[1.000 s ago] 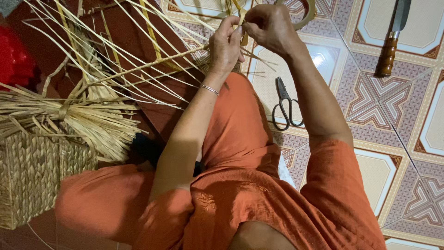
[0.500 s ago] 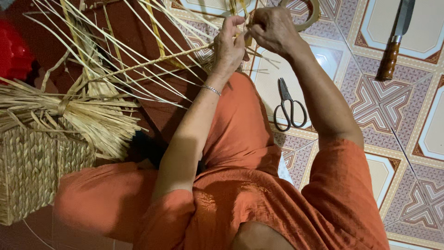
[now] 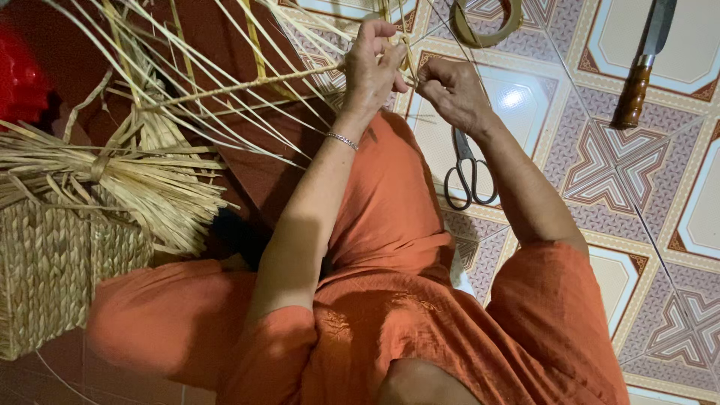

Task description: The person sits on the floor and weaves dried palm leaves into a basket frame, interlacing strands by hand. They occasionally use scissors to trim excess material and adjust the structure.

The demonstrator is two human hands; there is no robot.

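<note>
My left hand [image 3: 371, 64] and my right hand [image 3: 454, 90] meet above my orange-clad knee, both pinching pale straw strands [image 3: 225, 82] that fan out to the left. A twisted straw cord [image 3: 240, 86] runs leftward from my left hand's fingers. The right hand grips the strand ends just right of the left thumb. A thin bracelet sits on my left wrist.
Black scissors [image 3: 466, 176] lie on the patterned tile floor beside my right forearm. A knife with a wooden handle [image 3: 641, 71] lies at top right. A roll of tape [image 3: 484, 22] sits above the hands. A straw bundle [image 3: 112, 180] and woven basket [image 3: 52, 270] stand left; something red [image 3: 19, 79] is behind.
Both hands have shifted slightly down and closer together in view, still working the same strands. The scissors and knife have stayed in place.
</note>
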